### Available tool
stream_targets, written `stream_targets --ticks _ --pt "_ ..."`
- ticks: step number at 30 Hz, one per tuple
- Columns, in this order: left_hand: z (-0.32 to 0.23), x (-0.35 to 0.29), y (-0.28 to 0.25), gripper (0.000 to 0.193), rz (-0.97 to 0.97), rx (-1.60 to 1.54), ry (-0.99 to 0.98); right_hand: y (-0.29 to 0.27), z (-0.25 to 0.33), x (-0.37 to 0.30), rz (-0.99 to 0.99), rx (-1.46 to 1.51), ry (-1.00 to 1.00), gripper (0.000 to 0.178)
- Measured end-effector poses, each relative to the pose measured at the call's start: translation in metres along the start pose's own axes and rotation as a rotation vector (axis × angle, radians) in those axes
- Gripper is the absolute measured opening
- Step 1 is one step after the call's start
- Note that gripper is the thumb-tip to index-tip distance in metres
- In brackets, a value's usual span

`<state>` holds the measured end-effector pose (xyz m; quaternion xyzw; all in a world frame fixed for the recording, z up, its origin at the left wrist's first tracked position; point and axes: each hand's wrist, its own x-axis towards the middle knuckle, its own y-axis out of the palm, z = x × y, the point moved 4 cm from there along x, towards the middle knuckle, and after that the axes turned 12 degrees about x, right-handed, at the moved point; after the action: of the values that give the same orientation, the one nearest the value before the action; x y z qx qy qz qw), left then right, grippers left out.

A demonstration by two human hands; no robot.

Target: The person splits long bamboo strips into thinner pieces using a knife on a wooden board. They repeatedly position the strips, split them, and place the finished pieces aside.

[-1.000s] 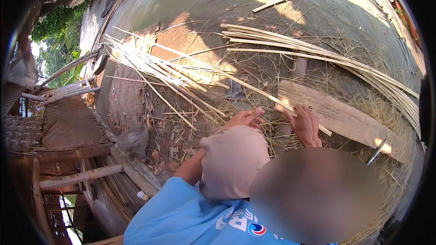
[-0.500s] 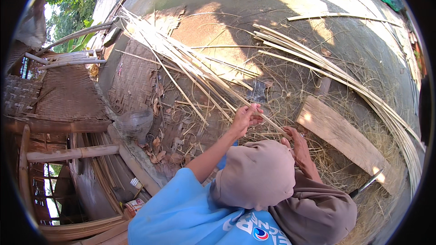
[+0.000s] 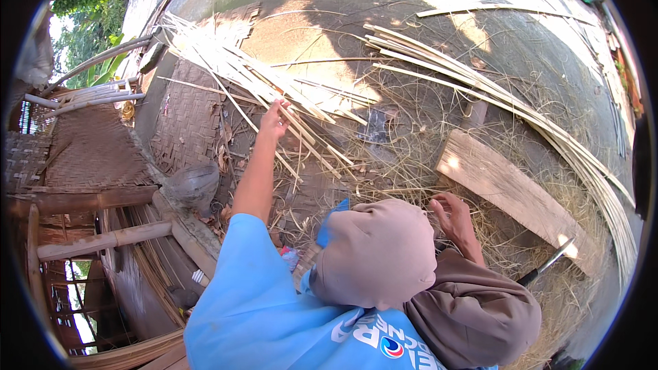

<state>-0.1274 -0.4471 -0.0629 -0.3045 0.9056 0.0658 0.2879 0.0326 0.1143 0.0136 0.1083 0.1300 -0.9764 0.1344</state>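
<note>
1. Change first: the bare left hand (image 3: 273, 123) has swung out to 10 o'clock from the middle of the scene, onto the loose heap of long, flat, pale split-bamboo strips (image 3: 250, 72). Half a second ago both hands were on a single strip.
2. The bare right hand (image 3: 455, 216), at 4 o'clock, has nothing in it that I can see; its fingers are loosely bent and parted, near the broad brown wooden plank (image 3: 510, 195) at 3 o'clock.
3. So, as I judge it, no strip is being worked between the hands just now.
4. The left fingers appear to meet the strips, but whether they grip one or merely rest there, I cannot tell from here.
5. The heap runs from 11 o'clock in toward the centre, ends uneven, several strips crossing; sunlight bleaches its far half, while the nearer ends look creamy yellow.
6. A second, neater bundle of similar pale strips (image 3: 548, 129) curves through 2 to 3 o'clock, beyond the plank.
</note>
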Motion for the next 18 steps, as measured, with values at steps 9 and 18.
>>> stream_targets --ticks 9,18 --pt "-0.074 -0.001 0.110 0.059 0.049 0.796 0.343 -0.085 -0.006 -0.032 -0.484 -0.115 -0.139 0.025" --pt "-0.054 -0.142 0.399 0.044 0.754 1.458 1.057 -0.232 -0.173 -0.212 -1.434 -0.624 0.708 0.073"
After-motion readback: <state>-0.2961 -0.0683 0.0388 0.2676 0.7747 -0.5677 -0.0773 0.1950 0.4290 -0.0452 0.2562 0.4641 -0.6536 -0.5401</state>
